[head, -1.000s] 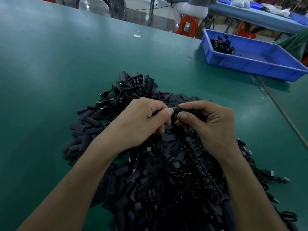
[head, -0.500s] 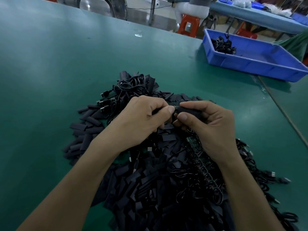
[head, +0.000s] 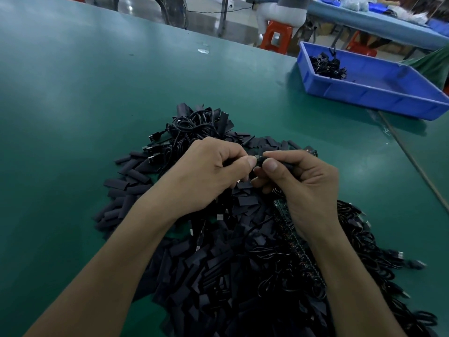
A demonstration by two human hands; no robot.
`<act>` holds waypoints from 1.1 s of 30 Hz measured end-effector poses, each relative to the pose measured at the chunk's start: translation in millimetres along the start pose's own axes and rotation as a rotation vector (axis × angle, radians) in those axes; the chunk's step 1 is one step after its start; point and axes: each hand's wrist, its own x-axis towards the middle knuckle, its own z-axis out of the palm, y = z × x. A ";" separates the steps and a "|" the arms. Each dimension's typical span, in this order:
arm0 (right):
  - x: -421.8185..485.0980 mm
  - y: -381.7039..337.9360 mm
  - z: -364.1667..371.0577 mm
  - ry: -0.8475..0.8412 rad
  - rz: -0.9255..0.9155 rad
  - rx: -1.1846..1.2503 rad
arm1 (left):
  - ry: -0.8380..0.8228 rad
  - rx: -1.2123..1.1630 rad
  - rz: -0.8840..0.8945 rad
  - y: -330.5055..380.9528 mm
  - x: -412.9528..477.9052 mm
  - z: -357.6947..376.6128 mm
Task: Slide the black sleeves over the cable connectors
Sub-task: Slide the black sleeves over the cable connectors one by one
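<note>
Between the fingertips: a cable connector (head: 259, 158) shows as a small grey tip, just where the two thumbs meet
Left hand (head: 206, 173): fingers curled, thumb and forefinger pinching the cable connector from its side; the lead behind it is hidden in the fist
Right hand (head: 306, 188): thumb and forefinger pinch a black sleeve (head: 285, 164), which runs back under the forefinger
Step in hand: the sleeve's mouth seems to be at the connector, not yet fully over it; how far on, I cannot tell
Below the fingers: a deep heap of loose sleeves (head: 218, 263); most of the job looks undone
Beyond the fingers: a cable bundle (head: 194, 127), bare plugs at its left edge; still unsleeved
Far right of the fingers: a blue tray (head: 376, 96) with only a few cables (head: 326, 66); probably finished ones
</note>
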 end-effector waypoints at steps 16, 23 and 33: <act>9.1 -9.4 -6.4 -0.053 -0.131 -0.271 | 0.077 -0.017 -0.005 -0.7 0.0 5.2; 8.5 -5.2 -6.0 -0.015 -0.144 -0.224 | 0.064 -0.047 -0.004 3.3 0.8 2.2; 10.3 -8.5 -8.1 -0.078 -0.135 -0.163 | -0.029 -0.076 -0.014 3.0 -0.4 -2.5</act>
